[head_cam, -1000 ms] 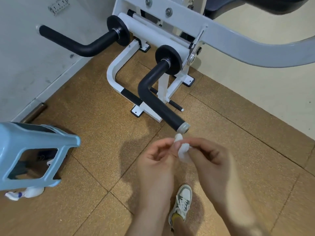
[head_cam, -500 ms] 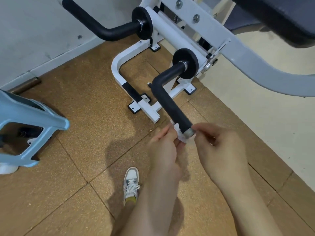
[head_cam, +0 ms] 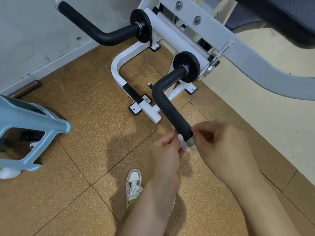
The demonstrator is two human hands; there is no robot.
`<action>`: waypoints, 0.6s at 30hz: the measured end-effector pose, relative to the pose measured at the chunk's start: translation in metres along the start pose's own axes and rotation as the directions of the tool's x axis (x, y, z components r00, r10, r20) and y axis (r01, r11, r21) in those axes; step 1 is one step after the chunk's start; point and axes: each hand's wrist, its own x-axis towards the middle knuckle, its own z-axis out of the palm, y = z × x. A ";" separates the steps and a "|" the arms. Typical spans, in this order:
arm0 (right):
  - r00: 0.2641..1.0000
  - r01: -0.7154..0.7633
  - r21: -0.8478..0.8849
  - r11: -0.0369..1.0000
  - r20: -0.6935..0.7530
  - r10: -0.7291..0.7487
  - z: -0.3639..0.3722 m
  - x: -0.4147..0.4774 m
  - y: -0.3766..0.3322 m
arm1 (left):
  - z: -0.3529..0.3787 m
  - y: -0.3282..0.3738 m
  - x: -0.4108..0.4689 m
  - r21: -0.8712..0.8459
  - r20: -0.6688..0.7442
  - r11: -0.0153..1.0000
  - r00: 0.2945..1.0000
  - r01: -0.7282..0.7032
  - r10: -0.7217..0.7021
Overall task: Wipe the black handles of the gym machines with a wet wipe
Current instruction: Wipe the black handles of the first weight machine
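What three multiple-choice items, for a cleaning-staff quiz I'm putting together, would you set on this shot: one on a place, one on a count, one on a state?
1. Where on the near handle is the wet wipe?
A) at its free end
B) at its bend
C) at its root

2. How many bent black handles show?
A) one
B) two
C) three

3. What is the left hand doing?
A) lying flat and open
B) pinching the wet wipe
C) hanging empty

Answers:
1 A, the white wipe shows right beside the handle's tip.
2 B, there is the near handle and the far handle behind it.
3 B, its fingertips close on the wipe.
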 end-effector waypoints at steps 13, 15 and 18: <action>0.995 0.027 -0.073 0.997 0.093 -0.021 -0.004 0.015 -0.006 | -0.005 0.047 0.036 -0.036 -0.001 0.994 0.994 -0.106 0.106; 0.995 0.029 -0.075 0.997 0.099 -0.021 -0.004 0.017 -0.007 | -0.002 0.059 0.047 -0.074 -0.022 0.989 0.992 -0.129 0.127; 0.995 0.018 -0.070 0.997 0.096 -0.011 -0.004 0.017 -0.007 | 0.001 0.069 0.053 -0.044 0.007 0.989 0.990 -0.138 0.139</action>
